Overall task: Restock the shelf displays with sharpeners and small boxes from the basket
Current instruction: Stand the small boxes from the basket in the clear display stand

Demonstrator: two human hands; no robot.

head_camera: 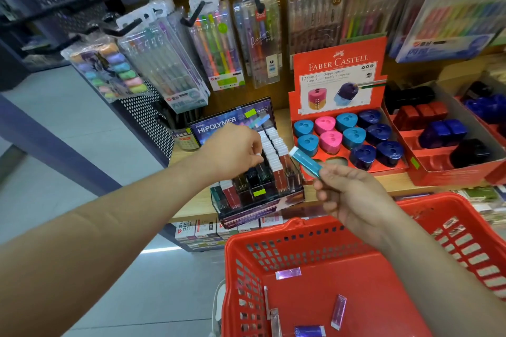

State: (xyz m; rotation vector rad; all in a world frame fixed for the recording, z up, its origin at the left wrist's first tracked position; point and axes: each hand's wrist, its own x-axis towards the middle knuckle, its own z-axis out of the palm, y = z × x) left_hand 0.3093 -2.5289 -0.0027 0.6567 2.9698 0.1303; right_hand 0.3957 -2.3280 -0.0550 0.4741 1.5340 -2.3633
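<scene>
A teal box (305,161) is pinched by its lower end between the thumb and curled fingers of the right hand (353,197). It is held tilted above the far rim of the basket (301,230), just in front of the sharpeners (353,137) and to the right of the rack (257,194). The box is slim, oblong and glossy, with a pale cap at its upper end.

The left hand (232,150) is reached over the rack with its fingers curled downward. A white-topped box (258,155) seems to be pinched at the fingertips, though the grip is partly hidden. The two hands are kept apart, with the rack's back rows between them.

The rack is made of clear plastic, stepped and divided into narrow slots. Upright boxes with white tops and dark red, black or teal bodies are stood in it. It is set on a wooden shelf (191,200).

The sharpeners are rounded triangles in teal, pink and dark blue, each with two holes on top. They are seated in a red card carton (339,82) with a printed back panel.

The basket is of red plastic with slotted walls. Shiny purple boxes (288,273) are scattered flat on its floor. Pen packs (219,44) in clear sleeves are hung on black hooks above the shelf.
</scene>
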